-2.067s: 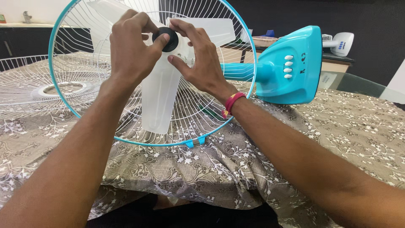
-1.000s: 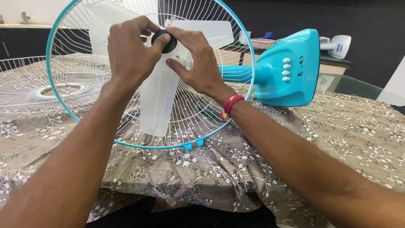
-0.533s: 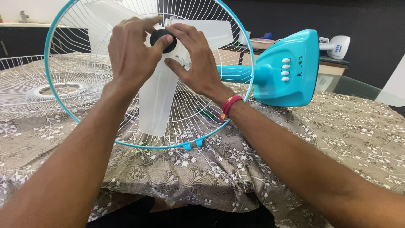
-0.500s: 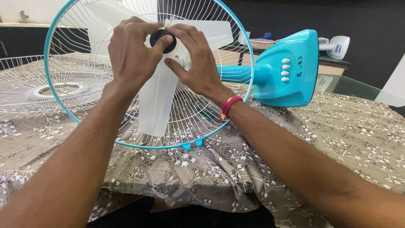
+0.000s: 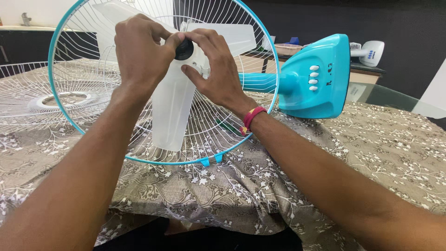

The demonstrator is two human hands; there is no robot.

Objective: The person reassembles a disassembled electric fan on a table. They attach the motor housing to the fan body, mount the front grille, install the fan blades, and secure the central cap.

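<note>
Both hands up at the hub of a table fan lying on its side. Left hand (image 5: 139, 51) curled over the black round cap (image 5: 184, 49) at the blade centre, thumb and fingers closed on its left edge. Right hand (image 5: 213, 65) pinching the same cap from the right, index finger over the top, thumb below against the blade hub. Each grip clamped on the cap, fingers of the two hands nearly touching above it. Cap sitting at the middle of the translucent white blades (image 5: 174, 107), one blade pointing down, two spreading up left and right. Blades inside the rear wire guard (image 5: 93, 32) with teal rim (image 5: 158, 161), guard standing upright on edge, two small teal clips at the bottom of the rim. Teal fan base (image 5: 320, 79) with white push buttons lying to the right, joined by a teal neck. Red thread band (image 5: 251, 118) on the right wrist. Loose front wire guard (image 5: 28, 97) lying flat at far left. All on a tabletop under a brown floral cloth (image 5: 371, 148). White appliance (image 5: 371, 50) far back right.
</note>
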